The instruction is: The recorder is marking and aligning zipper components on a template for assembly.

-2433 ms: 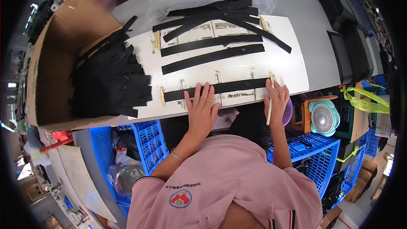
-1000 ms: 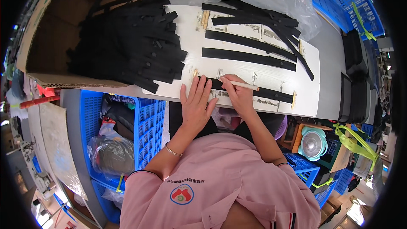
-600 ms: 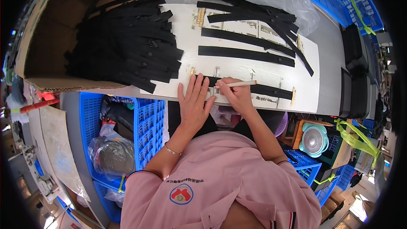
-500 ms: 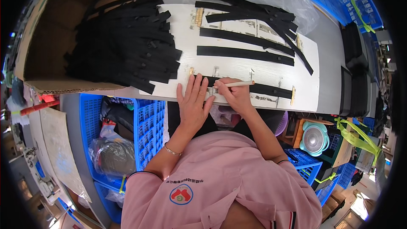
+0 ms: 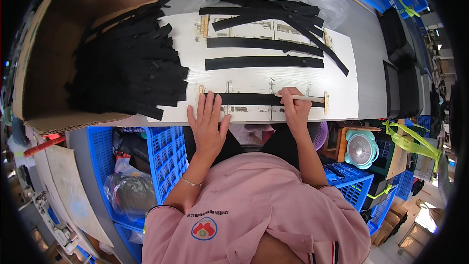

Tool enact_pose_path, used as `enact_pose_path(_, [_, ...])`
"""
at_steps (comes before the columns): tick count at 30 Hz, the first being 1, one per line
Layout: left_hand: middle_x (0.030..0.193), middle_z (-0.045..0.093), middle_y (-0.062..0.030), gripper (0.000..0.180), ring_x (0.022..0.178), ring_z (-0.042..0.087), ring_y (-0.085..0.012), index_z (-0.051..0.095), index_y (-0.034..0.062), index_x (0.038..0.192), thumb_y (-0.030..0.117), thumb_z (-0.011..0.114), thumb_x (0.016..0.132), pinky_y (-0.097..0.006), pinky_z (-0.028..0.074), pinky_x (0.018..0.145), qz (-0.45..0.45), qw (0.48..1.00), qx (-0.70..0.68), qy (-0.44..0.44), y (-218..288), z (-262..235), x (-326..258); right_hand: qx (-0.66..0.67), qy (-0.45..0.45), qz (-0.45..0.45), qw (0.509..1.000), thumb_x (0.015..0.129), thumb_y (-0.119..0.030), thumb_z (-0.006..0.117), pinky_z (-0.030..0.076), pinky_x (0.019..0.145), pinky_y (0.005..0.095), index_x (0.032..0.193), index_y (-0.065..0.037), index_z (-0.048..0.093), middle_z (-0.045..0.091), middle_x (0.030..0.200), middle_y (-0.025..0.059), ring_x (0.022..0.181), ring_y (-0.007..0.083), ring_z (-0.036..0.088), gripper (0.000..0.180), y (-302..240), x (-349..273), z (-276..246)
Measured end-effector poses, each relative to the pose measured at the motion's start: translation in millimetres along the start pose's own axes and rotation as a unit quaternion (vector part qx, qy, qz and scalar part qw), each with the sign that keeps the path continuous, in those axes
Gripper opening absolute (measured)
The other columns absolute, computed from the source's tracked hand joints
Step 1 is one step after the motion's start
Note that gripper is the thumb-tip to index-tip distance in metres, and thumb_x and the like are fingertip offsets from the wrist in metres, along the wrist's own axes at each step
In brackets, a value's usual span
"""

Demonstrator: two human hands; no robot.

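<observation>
Both hands stay put: left hand (image 5: 207, 122) flat on strip (image 5: 254, 99), right hand (image 5: 293, 107) gripping stick (image 5: 305, 98).

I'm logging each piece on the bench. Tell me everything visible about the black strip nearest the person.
The black strip is long, narrow and flat, of matte, soft-looking material. It lies crosswise along the near edge of the white board, between small yellowish stops at its ends. The left hand presses flat on its left end; the right hand rests on its right part, holding a thin pale stick laid along it. Two similar strips lie parallel farther up.
</observation>
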State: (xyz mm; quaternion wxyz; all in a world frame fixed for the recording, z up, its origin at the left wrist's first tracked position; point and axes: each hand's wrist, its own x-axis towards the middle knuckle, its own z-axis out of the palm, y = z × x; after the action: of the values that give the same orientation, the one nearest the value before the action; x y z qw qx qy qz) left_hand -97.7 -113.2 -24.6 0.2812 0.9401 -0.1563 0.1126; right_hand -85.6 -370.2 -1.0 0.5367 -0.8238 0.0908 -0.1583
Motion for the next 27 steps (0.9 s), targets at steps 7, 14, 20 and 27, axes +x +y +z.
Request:
enact_pose_path(7, [0.163, 0.041, -0.0146, 0.063, 0.153, 0.031, -0.0354, 0.047, 0.0066, 0.153, 0.022, 0.069, 0.096, -0.058, 0.01, 0.123, 0.002, 1.0, 0.007, -0.018, 5, -2, 2, 0.005, -0.002, -0.003, 1.0, 0.1, -0.01, 0.062, 0.047, 0.058, 0.0269, 0.089, 0.005, 0.073, 0.069, 0.074, 0.0082, 0.062, 0.0105, 0.059, 0.021, 5, -1, 1])
enact_pose_path(14, [0.164, 0.038, -0.0132, 0.065, 0.153, 0.031, -0.0334, 0.045, 0.008, 0.156, 0.028, 0.067, 0.098, -0.06, 0.006, 0.123, 0.054, 0.994, -0.063, -0.069, 56, 15, 11, 0.01, -0.027, -0.018, 0.999, 0.102, -0.009, 0.063, 0.046, 0.061, 0.0232, 0.095, 0.005, 0.073, 0.068, 0.076, 0.0054, 0.067, 0.0079, 0.06, 0.019, 13, -2, 2])
enact_pose_path(20, [0.155, 0.05, -0.0097, 0.054, 0.145, 0.042, -0.0293, 0.056, 0.0068, 0.145, 0.032, 0.066, 0.098, -0.06, 0.016, 0.122, 0.094, 0.99, -0.059, -0.092, 70, 29, 17, -0.005, -0.012, -0.043, 0.999, 0.099, -0.01, 0.063, 0.045, 0.056, 0.0297, 0.088, 0.003, 0.071, 0.066, 0.071, 0.0097, 0.059, 0.0157, 0.06, 0.019, 13, -1, 5])
enact_pose_path(27, [0.152, 0.053, -0.0083, 0.05, 0.143, 0.044, -0.0289, 0.059, 0.0068, 0.142, 0.028, 0.067, 0.098, -0.059, 0.017, 0.122, 0.089, 0.99, -0.065, -0.084, 71, 29, 18, -0.016, 0.001, -0.065, 0.998, 0.097, -0.01, 0.064, 0.045, 0.054, 0.034, 0.086, 0.002, 0.071, 0.066, 0.069, 0.0113, 0.057, 0.0214, 0.061, 0.018, 10, 0, 5])
